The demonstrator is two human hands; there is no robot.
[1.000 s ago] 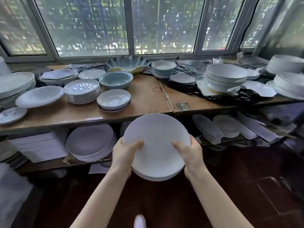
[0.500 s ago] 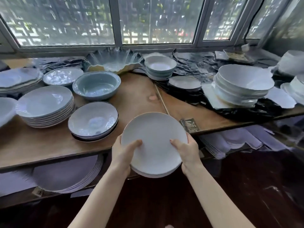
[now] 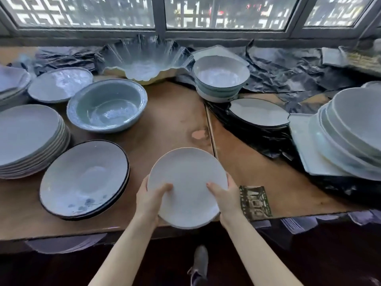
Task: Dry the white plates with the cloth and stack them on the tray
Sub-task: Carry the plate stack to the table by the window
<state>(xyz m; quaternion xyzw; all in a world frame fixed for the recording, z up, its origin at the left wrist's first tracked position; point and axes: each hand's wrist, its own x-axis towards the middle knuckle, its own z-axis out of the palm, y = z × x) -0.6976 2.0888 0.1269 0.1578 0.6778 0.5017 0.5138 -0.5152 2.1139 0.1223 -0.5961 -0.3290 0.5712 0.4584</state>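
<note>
I hold a small stack of round white plates (image 3: 186, 182) over the front edge of the wooden table (image 3: 171, 120). My left hand (image 3: 149, 200) grips the stack's left rim, thumb lying on the top plate. My right hand (image 3: 225, 198) grips the right rim the same way. The stack tilts slightly toward me. No cloth and no tray show in the head view.
Black-rimmed shallow plates (image 3: 82, 178) sit just left of the stack. A pile of grey plates (image 3: 26, 139) and a blue bowl (image 3: 107, 106) stand further left. White bowls (image 3: 221, 79), large stacked bowls (image 3: 354, 133) and black plastic sheeting (image 3: 288, 75) fill the right.
I have stepped closer to the table and raised the plate stack from below the tabletop to above its front edge. Both hands keep their grip.
</note>
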